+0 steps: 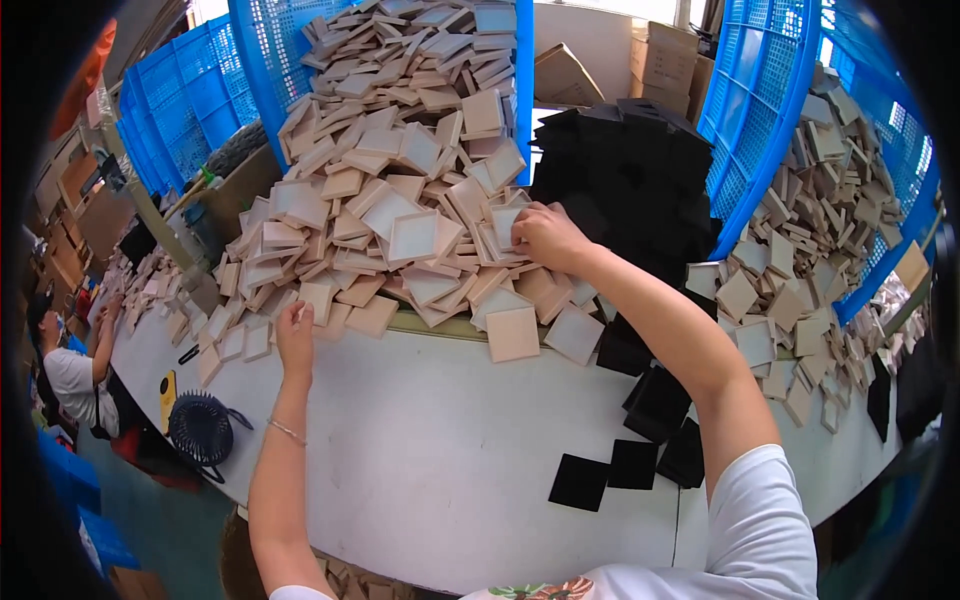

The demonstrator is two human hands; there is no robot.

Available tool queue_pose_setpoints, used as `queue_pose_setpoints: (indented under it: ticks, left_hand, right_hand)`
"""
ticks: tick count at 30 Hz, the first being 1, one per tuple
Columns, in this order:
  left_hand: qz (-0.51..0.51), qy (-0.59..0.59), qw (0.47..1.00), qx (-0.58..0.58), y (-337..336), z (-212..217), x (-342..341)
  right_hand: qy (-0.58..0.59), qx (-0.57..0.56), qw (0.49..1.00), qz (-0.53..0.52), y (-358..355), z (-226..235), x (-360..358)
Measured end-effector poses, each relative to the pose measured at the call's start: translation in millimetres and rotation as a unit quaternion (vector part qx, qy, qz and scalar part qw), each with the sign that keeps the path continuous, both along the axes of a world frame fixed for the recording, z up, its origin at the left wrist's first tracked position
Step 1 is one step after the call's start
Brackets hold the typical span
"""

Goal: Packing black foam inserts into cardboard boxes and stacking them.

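Observation:
A big heap of shallow square trays (414, 237), beige with paler insides, spills toward me across the back of the table. My right hand (550, 238) reaches far into its right side, fingers bent and closed on the edge of one small square tray (504, 222). At the heap's front left, my left hand (296, 340) is raised beside the nearest pieces. Its fingers are slightly curled and apart, with nothing visible in them. Black square pieces (620, 170) are piled high to the right of my right hand, and several more black squares (579, 482) lie below my right forearm.
Blue perforated crates (762, 100) stand behind, with another tray heap (800, 290) at right. A dark blue handheld fan (200, 428) and a yellow object (168, 400) rest on the white table (440, 450) at left. Farther left sits another person (75, 375) at work.

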State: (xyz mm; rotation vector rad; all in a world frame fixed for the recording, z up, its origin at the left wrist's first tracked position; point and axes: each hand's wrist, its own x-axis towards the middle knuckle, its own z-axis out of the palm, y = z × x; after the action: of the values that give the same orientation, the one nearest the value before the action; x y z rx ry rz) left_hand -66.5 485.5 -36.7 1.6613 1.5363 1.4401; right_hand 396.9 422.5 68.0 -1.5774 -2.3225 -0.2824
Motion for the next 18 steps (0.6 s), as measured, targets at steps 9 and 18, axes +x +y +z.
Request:
queue_pose_setpoints:
  ticks: [9,18]
  left_hand:
    - [0.253,0.178,0.929,0.202,86,-17,-79]
    - [-0.109,-0.2,0.973,-0.024,201,38,-94]
  right_hand:
    - [0.404,-0.036,0.913,-0.026,-196,73,44]
    - [0.058,-0.206,0.929,-0.302,-338,36,89]
